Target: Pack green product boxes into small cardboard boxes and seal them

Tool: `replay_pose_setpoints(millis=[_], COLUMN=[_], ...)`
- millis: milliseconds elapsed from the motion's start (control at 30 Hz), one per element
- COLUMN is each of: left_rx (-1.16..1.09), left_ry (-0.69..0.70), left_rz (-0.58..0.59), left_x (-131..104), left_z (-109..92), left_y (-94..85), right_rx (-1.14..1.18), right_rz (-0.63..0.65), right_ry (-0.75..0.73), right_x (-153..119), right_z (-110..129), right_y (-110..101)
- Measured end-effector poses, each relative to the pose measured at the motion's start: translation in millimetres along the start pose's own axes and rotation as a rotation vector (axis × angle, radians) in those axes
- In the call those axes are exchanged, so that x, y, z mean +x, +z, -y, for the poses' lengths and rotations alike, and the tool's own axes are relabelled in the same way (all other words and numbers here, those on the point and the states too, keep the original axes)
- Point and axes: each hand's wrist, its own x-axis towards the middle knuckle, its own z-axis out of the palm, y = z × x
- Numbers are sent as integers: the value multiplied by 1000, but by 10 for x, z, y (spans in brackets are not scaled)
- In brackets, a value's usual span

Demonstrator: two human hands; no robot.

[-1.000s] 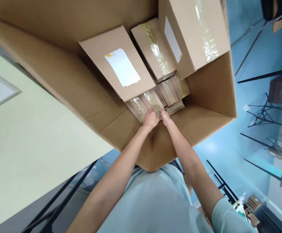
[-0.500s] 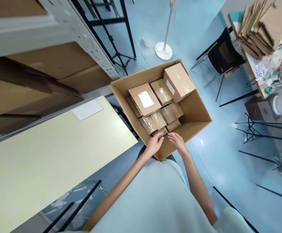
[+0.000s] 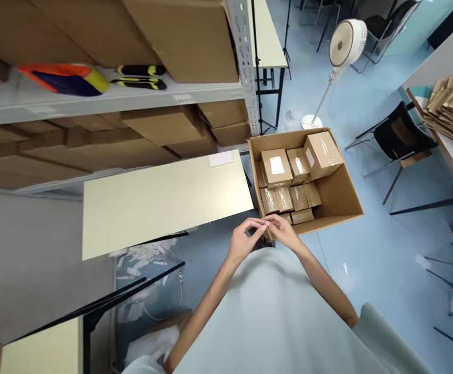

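Note:
My left hand (image 3: 245,238) and my right hand (image 3: 284,230) meet in front of me, with thumbs and fingers pinched together at the tips. Anything between those fingertips is too small to make out. Just beyond them stands a large open carton (image 3: 339,196), its near left corner partly covered by my hands. Inside are several taped small boxes packed in rows. A box with a white label (image 3: 276,176) lies on the left, and a bigger box (image 3: 323,153) sits at the far right corner. The carton's right side shows bare cardboard.
A pale table (image 3: 168,195) with a white card (image 3: 221,159) is on the left, beneath a metal shelf (image 3: 211,92) of cartons. Utility knives (image 3: 141,83) lie on the shelf. Beyond the carton stand a fan (image 3: 312,121) and a black chair (image 3: 400,132).
My view has swung left, so the carton appears further right. My hands, apart over the inside of the carton before, are now joined at the fingertips by its near corner.

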Motion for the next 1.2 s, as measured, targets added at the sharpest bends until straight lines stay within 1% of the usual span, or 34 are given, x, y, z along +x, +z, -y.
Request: replay_pose_setpoints(millis=[67,133,233,300,400,500,600,733,800,833,867,933,1033,1100,1200], left_rx=[-6,-12,-30,-51,-81,-94,-122,-194,-217,-227,-236,-259,-314,-354,-414], left_ry=[-18,-27,-9,24,83,131,140,132,135,133,128,110,70,28,-40], left_rz=[-75,-144,-273,-381,-545,-692,-841,-1102,-1243,-1314,-1387,-1544,-1810,-1981,-2178], left_x=[-291,-546,-848,-1014,-1287,-1647,-2099,-2830,-3253,-3476,-3702,-4141,-4682,-4925,-5146], left_z=[28,54,68,61,58,94,166,262,307,333,365,450,629,757,903], left_y=[-113,-213,-382,-545,-890,-1322,-1794,-2403,-2645,-2738,-2808,-2880,-2849,-2789,-2723], right_rx=[-13,-43,-101,-148,-219,-281,-329,-350,-362,-369,-378,-412,-494,-553,-615], right_rz=[76,122,171,227,358,515,641,810,923,983,1044,1177,1399,1551,1749], right_ry=[-9,-18,-41,-62,-103,-150,-186,-201,-188,-178,-166,-143,-107,-80,-42], right_x=[-95,-197,-306,-332,-330,-342,-402,-591,-752,-849,-954,-1177,-1481,-1640,-1841], right_z=[25,39,43,51,93,148,155,36,-61,-113,-168,-284,-473,-607,-806], right_y=[170,347,640,880,1349,1943,2623,3601,4088,4324,4553,4981,5553,5897,6374])
